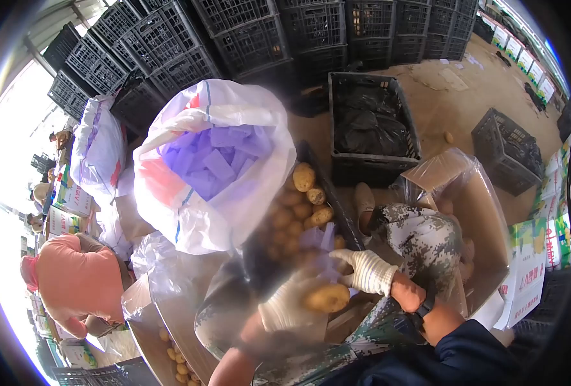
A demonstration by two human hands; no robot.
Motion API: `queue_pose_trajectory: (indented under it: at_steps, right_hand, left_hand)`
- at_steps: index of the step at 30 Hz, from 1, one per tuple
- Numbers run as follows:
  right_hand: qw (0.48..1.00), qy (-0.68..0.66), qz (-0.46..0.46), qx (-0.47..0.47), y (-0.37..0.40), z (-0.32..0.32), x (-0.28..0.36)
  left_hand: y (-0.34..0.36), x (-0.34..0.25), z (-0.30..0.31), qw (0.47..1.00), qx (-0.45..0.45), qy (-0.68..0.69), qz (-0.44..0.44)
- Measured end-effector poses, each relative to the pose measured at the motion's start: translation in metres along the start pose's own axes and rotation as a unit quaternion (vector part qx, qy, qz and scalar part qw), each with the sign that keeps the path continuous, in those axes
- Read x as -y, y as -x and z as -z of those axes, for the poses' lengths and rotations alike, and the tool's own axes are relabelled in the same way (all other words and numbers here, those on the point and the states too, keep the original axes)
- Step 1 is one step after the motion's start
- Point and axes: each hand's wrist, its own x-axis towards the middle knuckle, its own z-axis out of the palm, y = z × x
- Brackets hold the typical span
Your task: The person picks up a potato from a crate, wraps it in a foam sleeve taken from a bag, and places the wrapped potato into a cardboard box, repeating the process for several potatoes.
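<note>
My left hand (pixel 288 305), in a white glove and blurred by motion, is closed around a potato (pixel 327 298). Beside it, my right hand (pixel 369 271), also gloved, has its fingers pinched at a pale purple foam sleeve (pixel 321 239); the exact contact is smeared. Just beyond both hands is a black crate (pixel 337 209) with many potatoes (pixel 292 222) in it. Left of that crate stands a large white woven sack (pixel 250 222), its top rolled back, full of purple foam sleeves (pixel 218 164).
Cardboard boxes with plastic liners (pixel 485 219) (pixel 176 321) flank my legs, the left one containing potatoes. Ahead is a black crate with dark plastic (pixel 372 116); stacked crates (pixel 247 38) line the back. A person in an orange top (pixel 82 276) bends at left.
</note>
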Motion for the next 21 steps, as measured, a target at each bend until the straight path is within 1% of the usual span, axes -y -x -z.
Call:
queue_pose_trajectory:
  at_steps: [1, 2, 4, 6, 7, 8, 9, 11, 12, 14, 15, 16, 17, 18, 19, 20, 21]
  right_hand:
    - [1.0, -0.02, -0.017, 0.007, 0.008, -0.008, -0.008]
    - [0.993, -0.106, -0.041, 0.03, 0.016, -0.013, -0.014]
    - [0.988, -0.149, -0.041, 0.029, 0.03, -0.018, -0.017]
    - [0.982, -0.184, -0.025, 0.026, 0.037, -0.029, -0.032]
    - [0.979, -0.2, -0.039, 0.02, 0.037, -0.032, -0.042]
    - [0.975, -0.216, -0.053, 0.014, 0.038, -0.033, -0.044]
    - [0.97, -0.233, -0.068, 0.007, 0.04, -0.033, -0.045]
    - [0.954, -0.292, -0.06, 0.035, 0.043, -0.031, -0.037]
    - [0.945, -0.319, -0.054, 0.048, 0.042, -0.027, -0.032]
    - [0.912, -0.398, -0.072, 0.063, 0.041, -0.025, -0.031]
    - [0.893, -0.437, -0.081, 0.071, 0.04, -0.024, -0.031]
    - [0.829, -0.54, -0.131, 0.058, 0.04, -0.021, -0.03]
    - [0.763, -0.63, -0.139, 0.036, 0.037, -0.027, -0.054]
    - [0.749, -0.652, -0.099, 0.064, 0.036, -0.034, -0.072]
    - [0.732, -0.672, -0.058, 0.093, 0.034, -0.038, -0.082]
    - [0.857, -0.504, 0.031, 0.106, 0.034, -0.038, -0.072]
    - [0.936, -0.31, 0.119, 0.114, 0.039, -0.036, -0.053]
  left_hand:
    - [0.004, -0.005, -0.007, 1.0, 0.009, 0.014, 0.007]
    - [0.009, -0.009, -0.015, 0.999, 0.018, 0.026, 0.013]
    - [0.011, -0.018, -0.031, 0.998, 0.046, 0.028, 0.031]
    - [0.012, -0.018, -0.046, 0.998, 0.042, 0.014, 0.033]
    - [0.013, -0.016, -0.052, 0.999, 0.041, 0.008, 0.034]
    - [0.011, -0.016, -0.055, 0.999, 0.037, -0.026, -0.015]
    - [0.009, -0.017, -0.055, 0.998, 0.06, -0.007, 0.013]
    - [0.005, -0.022, -0.056, 0.991, 0.109, 0.035, 0.072]
    - [0.004, -0.02, -0.06, 0.982, 0.118, 0.125, 0.084]
    - [0.002, -0.017, -0.063, 0.94, 0.128, 0.297, 0.104]
    - [0.001, -0.02, -0.061, 0.921, 0.11, 0.355, 0.118]
    - [0.001, -0.025, -0.058, 0.897, 0.092, 0.413, 0.131]
    - [0.002, -0.032, -0.056, 0.869, 0.073, 0.468, 0.143]
    - [0.003, -0.037, -0.057, 0.838, 0.03, 0.532, 0.115]
    - [0.002, -0.035, -0.059, 0.823, 0.007, 0.558, 0.104]
    - [-0.001, -0.033, -0.061, 0.808, -0.016, 0.582, 0.092]
    - [-0.001, -0.029, -0.062, 0.79, -0.039, 0.606, 0.081]
